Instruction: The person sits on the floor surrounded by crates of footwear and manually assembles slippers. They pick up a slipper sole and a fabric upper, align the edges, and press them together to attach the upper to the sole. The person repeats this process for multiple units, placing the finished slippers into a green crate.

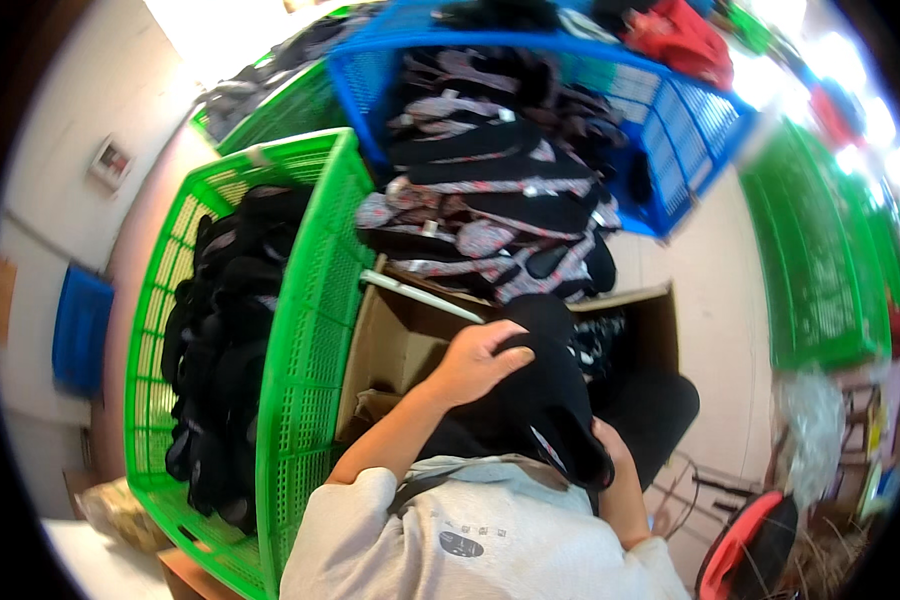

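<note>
A black soft cloth piece [545, 405] with a small white tag lies across my lap; I cannot make out its exact kind. My left hand [482, 362] is closed on its upper left side, with the thumb lying over the cloth. At its lower right end, beside an opening in the cloth, my right hand [612, 445] grips the edge, its fingers partly hidden. Just beyond my knees stands an open cardboard box [395, 335], with dark pieces inside its right part. Black and floral-patterned cloth pieces [510, 200] with small white tags are heaped behind the box.
On my left stands a tall green crate [305, 400] filled with black pieces [230, 330]. A blue crate [670, 130] is tipped behind the floral heap, with red cloth [680, 45] above it. More green crates [810, 260] and a black-and-red object [750, 545] are at the right.
</note>
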Action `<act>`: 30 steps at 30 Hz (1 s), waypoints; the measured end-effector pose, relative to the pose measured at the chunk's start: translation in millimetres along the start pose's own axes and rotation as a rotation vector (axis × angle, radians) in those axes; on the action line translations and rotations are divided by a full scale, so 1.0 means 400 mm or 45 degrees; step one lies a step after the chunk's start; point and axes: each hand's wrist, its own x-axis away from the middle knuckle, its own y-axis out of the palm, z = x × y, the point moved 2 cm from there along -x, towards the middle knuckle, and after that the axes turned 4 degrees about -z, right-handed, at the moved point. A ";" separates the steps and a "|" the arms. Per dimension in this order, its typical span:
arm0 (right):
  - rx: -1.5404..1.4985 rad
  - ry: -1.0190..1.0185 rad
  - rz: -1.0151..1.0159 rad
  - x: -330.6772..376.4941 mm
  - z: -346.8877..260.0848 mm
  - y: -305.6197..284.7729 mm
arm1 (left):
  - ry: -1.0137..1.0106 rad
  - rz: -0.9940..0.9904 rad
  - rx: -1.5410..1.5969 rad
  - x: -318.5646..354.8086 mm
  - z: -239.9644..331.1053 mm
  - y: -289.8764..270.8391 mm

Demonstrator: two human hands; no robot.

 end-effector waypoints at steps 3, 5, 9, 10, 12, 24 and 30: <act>-0.112 0.045 0.084 0.014 0.027 -0.058 | -0.092 -0.120 -0.025 -0.012 -0.009 0.002; -0.084 0.034 0.142 0.030 0.032 -0.065 | 0.017 -0.237 -0.286 -0.006 0.000 -0.006; 0.148 -0.041 0.250 0.059 0.037 0.014 | -0.093 -0.392 -0.401 0.061 -0.039 -0.023; 0.141 -0.006 0.190 0.034 0.055 -0.043 | -0.025 -0.328 -0.407 0.072 -0.053 -0.026; 0.056 0.075 0.279 0.011 0.060 -0.064 | -0.316 -0.367 -0.210 0.077 0.001 -0.048; 0.378 -0.074 0.348 -0.068 0.033 -0.048 | -0.080 1.305 0.655 0.215 0.151 -0.379; 0.349 -0.085 0.352 -0.083 0.043 -0.061 | 0.672 1.372 0.711 0.230 0.220 -0.549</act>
